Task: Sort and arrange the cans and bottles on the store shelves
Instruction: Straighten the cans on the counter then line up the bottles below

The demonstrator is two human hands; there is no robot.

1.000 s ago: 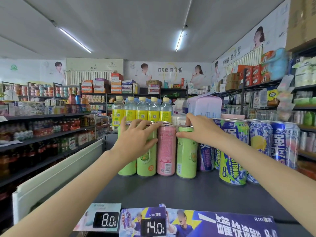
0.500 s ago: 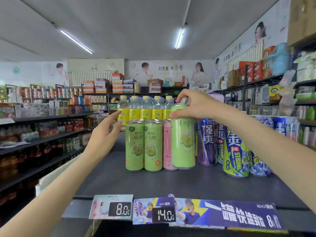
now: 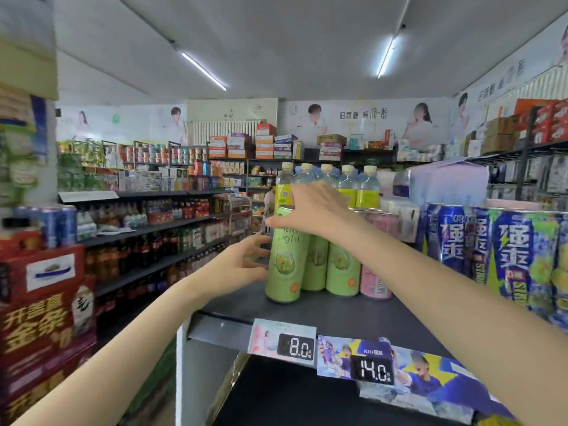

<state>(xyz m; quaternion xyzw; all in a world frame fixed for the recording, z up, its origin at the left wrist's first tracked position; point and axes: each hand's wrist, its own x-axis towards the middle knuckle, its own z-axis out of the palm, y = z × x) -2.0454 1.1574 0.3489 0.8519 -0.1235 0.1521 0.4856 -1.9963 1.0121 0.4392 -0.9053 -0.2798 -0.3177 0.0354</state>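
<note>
A person set a green can point(image 3: 284, 262) at the left end of the can row, near the shelf point(image 3: 322, 312) front-left corner. The right hand point(image 3: 310, 209) pinched its top; the left hand point(image 3: 242, 265), fingers spread, steadied its side. Next, likely, release and squaring it against the neighbouring green cans point(image 3: 329, 265).

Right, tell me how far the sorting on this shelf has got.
Done: two green cans and a pink can stand in a row on the shelf, with big blue cans grouped further right. In hand: the right hand grips a green can by its top at the row's left end, its base at the shelf; the left hand steadies it. Left: letting go and squaring it up.
</note>
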